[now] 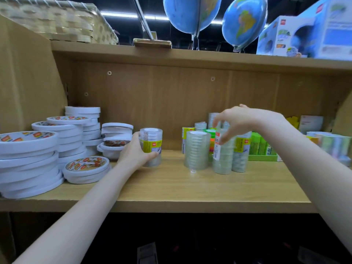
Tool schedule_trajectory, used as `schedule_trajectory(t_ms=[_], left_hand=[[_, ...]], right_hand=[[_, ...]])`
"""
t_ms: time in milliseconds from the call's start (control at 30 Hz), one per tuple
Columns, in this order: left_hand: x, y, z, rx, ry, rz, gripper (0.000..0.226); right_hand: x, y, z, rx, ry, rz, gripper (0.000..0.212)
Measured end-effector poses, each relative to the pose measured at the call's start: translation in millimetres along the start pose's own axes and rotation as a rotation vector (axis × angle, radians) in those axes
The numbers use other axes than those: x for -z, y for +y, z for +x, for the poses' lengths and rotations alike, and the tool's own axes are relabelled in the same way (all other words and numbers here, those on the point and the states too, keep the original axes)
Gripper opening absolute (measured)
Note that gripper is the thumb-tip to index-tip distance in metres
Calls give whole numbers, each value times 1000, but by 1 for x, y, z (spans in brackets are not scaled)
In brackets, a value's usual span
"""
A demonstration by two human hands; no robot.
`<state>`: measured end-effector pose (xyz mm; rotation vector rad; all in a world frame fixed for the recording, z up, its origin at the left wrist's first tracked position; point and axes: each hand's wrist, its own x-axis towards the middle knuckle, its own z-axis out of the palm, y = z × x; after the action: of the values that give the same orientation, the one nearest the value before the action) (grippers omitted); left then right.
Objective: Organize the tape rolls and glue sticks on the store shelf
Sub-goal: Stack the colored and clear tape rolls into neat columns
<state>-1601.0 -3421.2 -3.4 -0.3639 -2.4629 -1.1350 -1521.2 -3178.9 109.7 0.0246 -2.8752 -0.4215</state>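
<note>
A wrapped stack of clear tape rolls [151,146], upright on the shelf [171,189], is gripped by the left hand [136,152], just right of the white tape piles [47,149] at nine o'clock. The right hand [236,122] hovers with loosely spread fingers, holding nothing, over three more clear stacks [197,149] at three o'clock. These could probably be toppled by a careless brush. Two globes [243,21] stand at twelve o'clock. Green glue-stick packs [261,144] cannot be counted.

flat tape stacks [38,149] L, clear tape tubes [209,149] R, on shelf [171,187]
</note>
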Motion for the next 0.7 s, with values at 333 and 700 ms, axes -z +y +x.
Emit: schedule_trajectory(t_ms=[333,700], left_hand=[[2,-5,0,60,57,69,69],[-36,44,-30,-249,332,93,53]], right_hand=[[31,4,-8,223,128,362,48],[13,15,3,254,3,561,37]])
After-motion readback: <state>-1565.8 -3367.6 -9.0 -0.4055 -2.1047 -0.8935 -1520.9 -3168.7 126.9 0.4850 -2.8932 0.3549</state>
